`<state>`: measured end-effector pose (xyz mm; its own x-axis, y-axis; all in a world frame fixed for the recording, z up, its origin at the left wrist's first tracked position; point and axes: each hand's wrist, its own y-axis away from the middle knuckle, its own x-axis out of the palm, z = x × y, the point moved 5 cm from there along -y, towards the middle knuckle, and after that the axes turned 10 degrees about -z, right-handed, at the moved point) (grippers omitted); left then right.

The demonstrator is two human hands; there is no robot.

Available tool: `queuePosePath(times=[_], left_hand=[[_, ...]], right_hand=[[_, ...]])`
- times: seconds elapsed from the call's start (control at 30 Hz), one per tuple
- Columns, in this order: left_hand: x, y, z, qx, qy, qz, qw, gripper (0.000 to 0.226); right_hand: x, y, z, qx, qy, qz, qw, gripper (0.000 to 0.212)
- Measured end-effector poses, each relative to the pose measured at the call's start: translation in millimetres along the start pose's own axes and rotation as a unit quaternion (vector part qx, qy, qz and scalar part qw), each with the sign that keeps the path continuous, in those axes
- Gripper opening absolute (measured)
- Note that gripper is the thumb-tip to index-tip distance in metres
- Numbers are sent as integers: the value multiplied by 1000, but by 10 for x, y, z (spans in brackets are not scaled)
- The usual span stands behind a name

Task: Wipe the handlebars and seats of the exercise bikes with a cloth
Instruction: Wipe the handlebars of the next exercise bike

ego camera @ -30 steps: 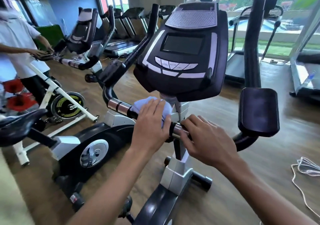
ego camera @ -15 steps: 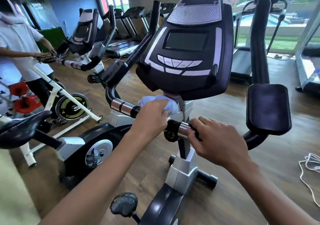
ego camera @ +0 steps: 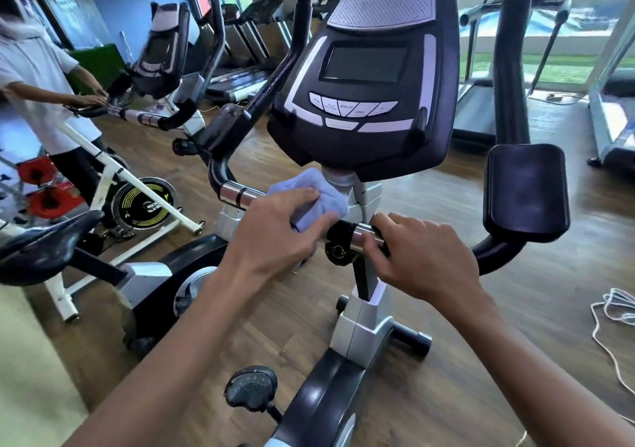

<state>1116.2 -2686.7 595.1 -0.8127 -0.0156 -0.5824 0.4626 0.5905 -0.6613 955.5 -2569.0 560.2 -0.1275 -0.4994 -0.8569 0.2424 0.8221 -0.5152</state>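
Blue cloth (ego camera: 314,202): left hand (ego camera: 275,230) presses it onto handlebar (ego camera: 240,194) middle.
Right hand (ego camera: 422,257): clasps the chrome sleeve.
Left: seats, other bikes.

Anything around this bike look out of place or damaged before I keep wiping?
One thing: a loose white cable lies in untidy loops on the wooden floor to the right of the bike, a possible trip hazard. Otherwise nothing stands out: the left hand presses the blue cloth on the handlebar, and the right hand grips the bar.
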Motion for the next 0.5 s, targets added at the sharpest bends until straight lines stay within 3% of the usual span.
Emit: queuePosePath(times=[0.07, 0.2, 0.4, 0.5], left_hand=[[66, -161, -12, 28, -30, -46, 998, 36], [597, -121, 50, 114, -126, -23, 985, 49], [620, -220, 254, -65, -124, -170, 976, 41], [695, -42, 79, 40, -121, -141, 982, 36]], right_hand=[[4, 15, 3, -2, 3, -8, 1000, 40], [10, 35, 9, -12, 21, -15, 1000, 44], [16, 32, 21, -21, 32, -19, 999, 44], [-8, 37, 25, -10, 26, -23, 999, 45]])
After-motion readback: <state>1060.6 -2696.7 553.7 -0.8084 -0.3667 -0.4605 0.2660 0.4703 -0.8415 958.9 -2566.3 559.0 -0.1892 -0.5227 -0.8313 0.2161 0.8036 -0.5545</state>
